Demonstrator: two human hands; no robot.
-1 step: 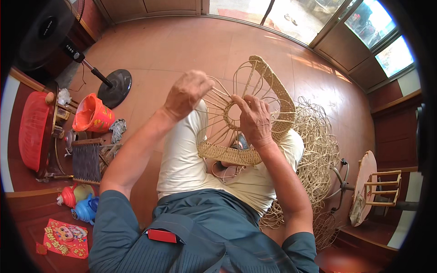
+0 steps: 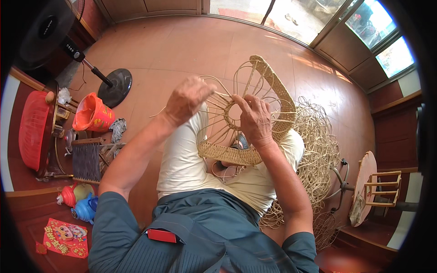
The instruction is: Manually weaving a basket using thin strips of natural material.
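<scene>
A half-woven basket frame (image 2: 284, 94) of straw-coloured cord and wire rests tilted across my knees. It has a wrapped centre ring (image 2: 227, 114), cord spokes and a densely woven outer band. My right hand (image 2: 255, 119) lies over the ring's right side, with thumb and fingertips pinching at its upper edge. Up at the left of the frame, my left hand (image 2: 189, 100) is closed on a cord (image 2: 223, 94) that runs to the ring. A loose cord end sticks out left of that wrist. The fingertips' exact hold is partly hidden.
A big tangle of cord (image 2: 314, 145) lies on the floor at the right, beside a round-topped stool (image 2: 364, 189). At the left stand a fan (image 2: 115, 86), a red bucket (image 2: 94, 113), a small folding stool (image 2: 86, 161) and blue and pink bottles (image 2: 84, 209).
My left hand has turned and shifted slightly, and a loose cord end now shows to the left of its wrist. My right hand and the basket frame have stayed in place.
</scene>
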